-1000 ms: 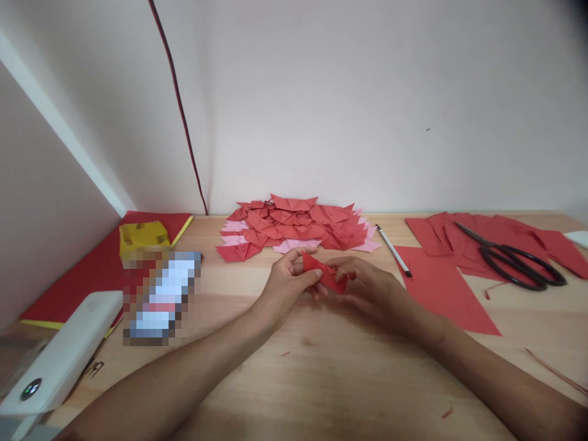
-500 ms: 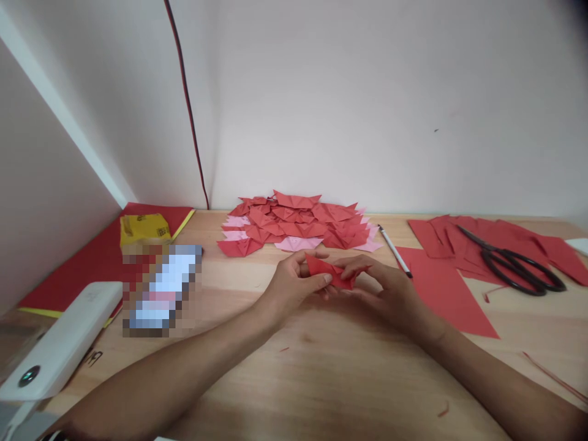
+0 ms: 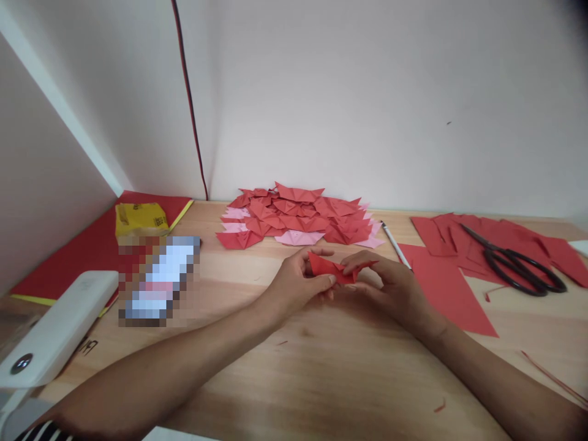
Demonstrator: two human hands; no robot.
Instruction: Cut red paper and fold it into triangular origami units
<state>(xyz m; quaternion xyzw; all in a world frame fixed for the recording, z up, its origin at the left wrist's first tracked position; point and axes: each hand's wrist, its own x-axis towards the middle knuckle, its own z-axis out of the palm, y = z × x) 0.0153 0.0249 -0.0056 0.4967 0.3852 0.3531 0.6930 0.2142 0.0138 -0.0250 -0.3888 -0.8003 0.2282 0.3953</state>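
Note:
Between my two hands is a small folded red paper [image 3: 327,267], with pointed ends like the pieces behind it. My left hand [image 3: 301,277] pinches its left end, thumb in front and fingers behind. My right hand [image 3: 390,283] is closed on the right end, where a pointed tip sticks out over the fingers. Some fingertips are hidden behind the paper. Just beyond my hands lies a pile of folded red and pink paper pieces [image 3: 298,214], overlapping in rows against the wall.
At right, black-handled scissors [image 3: 519,263] rest on cut red paper [image 3: 441,236], near a red sheet [image 3: 459,300] and a white pen [image 3: 395,244]. At left are a phone [image 3: 160,278], a white power bank [image 3: 59,327] and a yellow packet [image 3: 140,219] on a dark red sheet [image 3: 59,263].
The right tip of the folded paper now points further out to the right over my right hand. Both hands keep their hold. The camera view has shifted slightly.

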